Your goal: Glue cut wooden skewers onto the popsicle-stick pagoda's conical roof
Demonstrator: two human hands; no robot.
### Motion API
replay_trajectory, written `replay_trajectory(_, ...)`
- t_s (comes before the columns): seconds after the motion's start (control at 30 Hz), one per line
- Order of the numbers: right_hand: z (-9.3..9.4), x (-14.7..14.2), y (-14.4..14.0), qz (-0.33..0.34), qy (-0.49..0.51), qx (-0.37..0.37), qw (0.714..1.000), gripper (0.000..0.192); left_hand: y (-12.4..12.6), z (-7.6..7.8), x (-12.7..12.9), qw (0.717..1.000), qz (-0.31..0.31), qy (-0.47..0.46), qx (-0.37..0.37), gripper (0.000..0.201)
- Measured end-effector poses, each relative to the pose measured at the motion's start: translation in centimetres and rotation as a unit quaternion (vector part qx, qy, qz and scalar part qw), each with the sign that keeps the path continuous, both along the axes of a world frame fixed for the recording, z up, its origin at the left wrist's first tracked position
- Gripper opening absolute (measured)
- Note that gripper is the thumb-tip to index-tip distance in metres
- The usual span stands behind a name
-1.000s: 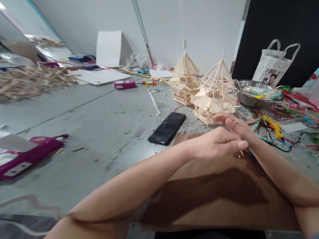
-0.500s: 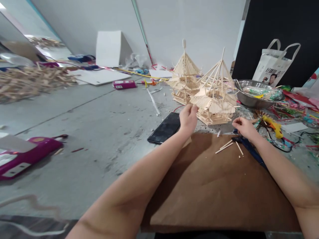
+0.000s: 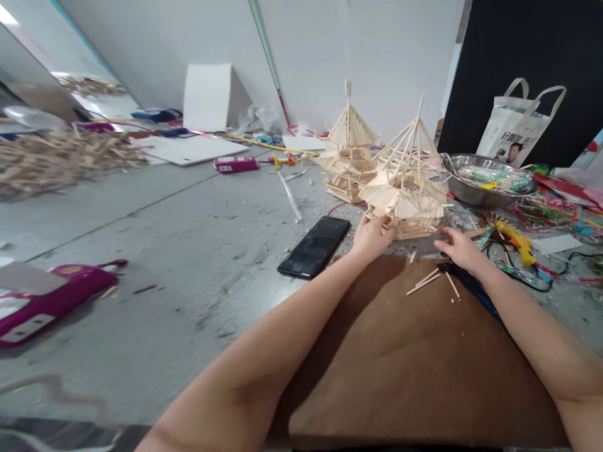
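A small pavilion model made of pale wooden sticks stands in front of me, its upper roof only bare slanting ribs around a post. At its lower left corner, my left hand has its fingers curled against the base; the fingertips are partly lost among the sticks. By the right corner of the base is my right hand, thumb and fingers apart, with nothing visible in it. Behind and to the left stands a second stick pavilion with a filled-in pointed roof. Several loose sticks lie on the brown board.
A black phone lies left of my left hand. Dark-blue-handled pliers sit beneath my right forearm. Further right are a yellow glue gun with its cord and a metal bowl of packaged sticks. Far left is a purple power strip.
My left hand has moved right and down from beside the roof edge to the pavilion's base. My right hand has shifted slightly left and its fingers have spread.
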State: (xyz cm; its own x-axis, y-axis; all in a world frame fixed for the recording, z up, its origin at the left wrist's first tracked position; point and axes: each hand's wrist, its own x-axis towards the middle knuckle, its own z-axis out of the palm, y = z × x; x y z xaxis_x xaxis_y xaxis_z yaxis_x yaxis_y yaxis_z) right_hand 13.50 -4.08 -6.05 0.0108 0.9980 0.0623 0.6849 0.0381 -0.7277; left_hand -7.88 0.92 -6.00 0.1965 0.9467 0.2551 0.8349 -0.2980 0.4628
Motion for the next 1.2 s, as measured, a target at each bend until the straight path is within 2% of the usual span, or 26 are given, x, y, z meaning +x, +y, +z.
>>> replay_trajectory(0.13, 0.8, -0.3, -0.9, 0.009, -0.089, 0.019, 0.996, 0.045, -0.1, 0.2, 0.2, 1.0, -0.016, 0.002, -0.015, 0.029)
replay_trajectory(0.27, 1.4, -0.5, -1.6, 0.073, -0.215, 0.038, 0.973, 0.04, -0.1, 0.2, 0.2, 0.999, -0.024, -0.023, -0.018, 0.029)
replay_trajectory(0.37, 1.8, -0.6, -2.1, 0.115, -0.33, 0.04, 0.936, 0.034, -0.1, 0.2, 0.2, 0.998, -0.038, -0.041, -0.028, 0.03)
replay_trajectory(0.5, 2.3, -0.7, -2.7, 0.164, -0.484, 0.048, 0.858, 0.025, -0.4, 0.3, 0.3, 0.997, -0.051, -0.041, -0.029, 0.034)
replay_trajectory(0.6, 2.5, -0.4, -2.9, 0.167, -0.522, 0.052, 0.835, 0.027, -0.7, 0.6, 0.3, 0.998, -0.042, -0.02, -0.031, 0.036)
replay_trajectory(0.83, 2.6, 0.8, -2.7, 0.127, -0.527, 0.019, 0.84, 0.029, -1.1, 1.2, 0.3, 0.997, -0.048, -0.03, -0.06, 0.033)
replay_trajectory(1.0, 2.3, 1.8, -2.0, 0.104, -0.527, 0.009, 0.843, 0.028, -2.1, 1.4, 1.0, 0.994, -0.096, -0.006, -0.051, 0.031)
replay_trajectory(1.2, 2.0, 1.3, -1.7, 0.115, -0.467, 0.053, 0.875, 0.038, -4.4, 1.7, 2.6, 0.994, -0.11, 0.02, -0.017, 0.027)
